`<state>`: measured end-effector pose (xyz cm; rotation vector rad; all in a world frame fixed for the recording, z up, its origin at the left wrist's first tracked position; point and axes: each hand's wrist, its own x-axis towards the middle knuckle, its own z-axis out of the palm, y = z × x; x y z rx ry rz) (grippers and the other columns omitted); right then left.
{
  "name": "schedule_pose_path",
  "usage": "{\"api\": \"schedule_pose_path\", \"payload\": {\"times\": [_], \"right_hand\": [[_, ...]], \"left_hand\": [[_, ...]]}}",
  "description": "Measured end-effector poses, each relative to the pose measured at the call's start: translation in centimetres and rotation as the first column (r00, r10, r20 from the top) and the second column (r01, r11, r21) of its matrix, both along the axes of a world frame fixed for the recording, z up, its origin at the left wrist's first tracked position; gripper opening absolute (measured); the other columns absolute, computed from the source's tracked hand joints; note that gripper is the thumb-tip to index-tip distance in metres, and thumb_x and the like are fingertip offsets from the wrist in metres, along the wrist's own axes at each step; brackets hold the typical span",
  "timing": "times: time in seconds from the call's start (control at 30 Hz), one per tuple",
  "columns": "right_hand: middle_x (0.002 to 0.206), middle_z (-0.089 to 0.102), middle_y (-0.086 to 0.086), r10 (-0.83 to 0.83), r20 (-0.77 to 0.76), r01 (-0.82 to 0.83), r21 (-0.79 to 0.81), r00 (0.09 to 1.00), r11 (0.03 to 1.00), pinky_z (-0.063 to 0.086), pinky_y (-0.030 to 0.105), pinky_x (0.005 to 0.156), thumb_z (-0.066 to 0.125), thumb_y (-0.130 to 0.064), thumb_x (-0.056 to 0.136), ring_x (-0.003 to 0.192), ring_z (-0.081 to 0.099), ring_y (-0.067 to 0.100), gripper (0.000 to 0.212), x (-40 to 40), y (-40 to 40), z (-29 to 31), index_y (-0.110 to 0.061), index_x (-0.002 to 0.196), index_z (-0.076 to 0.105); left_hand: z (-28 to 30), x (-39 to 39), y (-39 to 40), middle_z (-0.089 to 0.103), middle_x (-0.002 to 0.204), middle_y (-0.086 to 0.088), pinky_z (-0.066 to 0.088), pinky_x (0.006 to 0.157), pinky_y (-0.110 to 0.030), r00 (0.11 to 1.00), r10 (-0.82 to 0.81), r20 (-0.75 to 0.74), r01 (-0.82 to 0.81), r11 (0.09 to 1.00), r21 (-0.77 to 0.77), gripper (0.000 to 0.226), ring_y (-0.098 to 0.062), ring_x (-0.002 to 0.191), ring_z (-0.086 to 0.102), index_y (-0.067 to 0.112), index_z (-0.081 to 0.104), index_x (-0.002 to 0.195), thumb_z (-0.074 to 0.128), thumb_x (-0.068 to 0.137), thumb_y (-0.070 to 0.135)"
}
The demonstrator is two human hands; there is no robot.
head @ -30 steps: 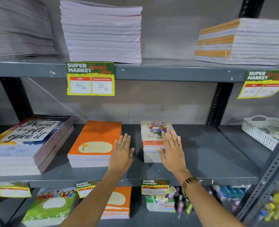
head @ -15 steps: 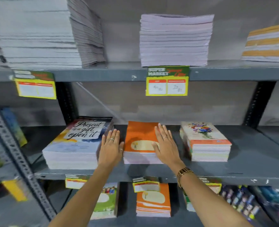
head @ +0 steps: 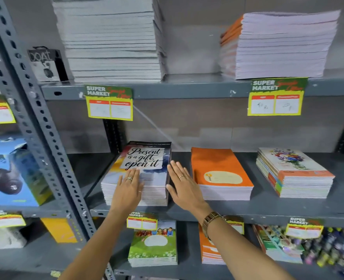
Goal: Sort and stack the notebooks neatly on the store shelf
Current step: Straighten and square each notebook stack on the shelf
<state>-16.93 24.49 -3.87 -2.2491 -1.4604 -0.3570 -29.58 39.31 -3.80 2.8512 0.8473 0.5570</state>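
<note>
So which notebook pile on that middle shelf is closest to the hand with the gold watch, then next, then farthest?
1. "Present is a gift" quote-cover pile, touching the right hand on its left.
2. Plain orange-cover pile, just right of it.
3. Flower-cover pile, far right.

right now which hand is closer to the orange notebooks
Right. The right hand is in the gap just left of the orange notebooks; the left hand lies farther left on the quote notebooks.

Bare forearms; gold wristwatch [head: 210, 218]; three thin rings, seemingly
</note>
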Motion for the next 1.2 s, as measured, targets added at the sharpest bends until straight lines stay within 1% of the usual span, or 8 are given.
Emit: {"api": "schedule_pose_path", "payload": {"times": [0.1, 0.23, 0.33, 0.43, 0.5, 0.7, 0.87, 1.2], "right_hand": [[0.161, 0.003, 0.004, 0.044, -0.013, -0.045, -0.042, 0.999, 0.998, -0.006, 0.022, 0.113, 0.035, -0.032, 0.101, 0.149, 0.001, 0.016, 0.061, -0.9, 1.4, -0.2, -0.011, 0.151, 0.008], [0.160, 0.011, 0.007, 0.087, -0.030, -0.090, -0.109, 0.996, 0.990, -0.004, 0.021, 0.114, 0.034, -0.031, 0.101, 0.149, 0.008, 0.018, 0.058, -1.6, 3.1, -0.2, -0.008, 0.150, 0.014], [0.159, 0.019, 0.010, 0.073, -0.066, -0.083, -0.157, 0.995, 0.984, 0.003, 0.026, 0.119, 0.027, -0.038, 0.101, 0.148, 0.015, 0.020, 0.058, -2.0, 4.1, -0.4, -0.006, 0.149, 0.021], [0.156, 0.028, 0.012, 0.055, -0.061, -0.062, -0.124, 0.997, 0.990, 0.007, 0.030, 0.120, -0.010, -0.065, 0.081, 0.145, 0.023, 0.023, 0.096, -2.4, 4.8, -1.0, -0.005, 0.147, 0.027], [0.154, 0.031, 0.013, 0.042, -0.056, -0.046, -0.088, 0.998, 0.995, 0.010, 0.032, 0.120, -0.021, -0.063, 0.067, 0.144, 0.026, 0.024, 0.110, -2.3, 5.3, -1.5, -0.005, 0.146, 0.030], [0.150, 0.039, 0.011, -0.003, -0.074, -0.001, -0.049, 0.997, 0.999, 0.005, 0.030, 0.113, -0.022, -0.062, 0.072, 0.141, 0.033, 0.025, 0.107, -2.3, 5.7, -2.0, -0.006, 0.143, 0.036], [0.110, 0.074, 0.002, -0.063, -0.047, 0.057, -0.110, 0.997, 0.992, 0.051, 0.033, 0.092, -0.005, -0.043, 0.099, 0.104, 0.070, 0.017, 0.083, -2.6, 5.6, -2.0, -0.011, 0.111, 0.071], [0.104, 0.076, -0.003, -0.102, 0.038, 0.104, -0.069, 0.994, 0.992, 0.056, 0.029, 0.084, -0.004, -0.039, 0.101, 0.098, 0.072, 0.012, 0.081, -2.3, 5.9, -2.3, -0.015, 0.105, 0.074]], "left_hand": [[-0.7, -0.9, 1.8, 0.026, 0.155, -0.012, 0.013, 0.120, -0.045, 1.000, 0.010, 0.000, -0.010, 1.000, -0.020, 0.060, -0.026, 0.146, 0.018, 0.007, 0.026, 0.145, 0.022, 0.095, 0.041], [-1.7, -1.9, 3.9, 0.038, 0.150, -0.009, 0.008, 0.117, -0.052, 1.000, 0.028, 0.001, -0.028, 0.997, 0.079, 0.101, -0.027, 0.143, 0.028, 0.011, 0.036, 0.142, -0.015, 0.077, 0.069], [-2.3, -2.4, 5.3, 0.039, 0.150, -0.006, 0.002, 0.117, -0.050, 1.000, 0.026, -0.007, -0.025, 0.996, 0.082, 0.114, -0.025, 0.144, 0.027, 0.012, 0.035, 0.142, -0.029, 0.068, 0.069], [-2.5, -2.6, 6.0, 0.041, 0.149, -0.004, 0.006, 0.119, -0.047, 1.000, 0.006, 0.000, -0.006, 0.997, 0.078, 0.111, -0.023, 0.143, 0.029, 0.014, 0.037, 0.142, -0.027, 0.070, 0.069], [-2.6, -2.6, 6.4, 0.043, 0.148, -0.005, 0.012, 0.119, -0.046, 1.000, -0.008, 0.001, 0.008, 0.996, 0.085, 0.108, -0.024, 0.141, 0.032, 0.015, 0.038, 0.141, -0.025, 0.072, 0.069], [-3.0, -2.5, 6.9, 0.051, 0.142, -0.006, 0.020, 0.114, -0.041, 1.000, -0.026, 0.012, 0.024, 0.996, 0.086, 0.095, -0.026, 0.135, 0.041, 0.013, 0.046, 0.137, -0.014, 0.082, 0.064], [-2.9, -2.7, 6.8, 0.065, 0.126, -0.008, 0.027, 0.103, -0.036, 0.999, -0.034, 0.034, 0.031, 0.996, 0.083, 0.082, -0.028, 0.121, 0.057, 0.010, 0.059, 0.124, 0.001, 0.091, 0.059], [-2.8, -2.7, 6.4, 0.071, 0.114, -0.008, 0.027, 0.098, -0.035, 0.999, 0.004, 0.038, -0.007, 0.996, 0.086, 0.077, -0.027, 0.111, 0.064, 0.010, 0.066, 0.114, 0.007, 0.094, 0.055]]}}
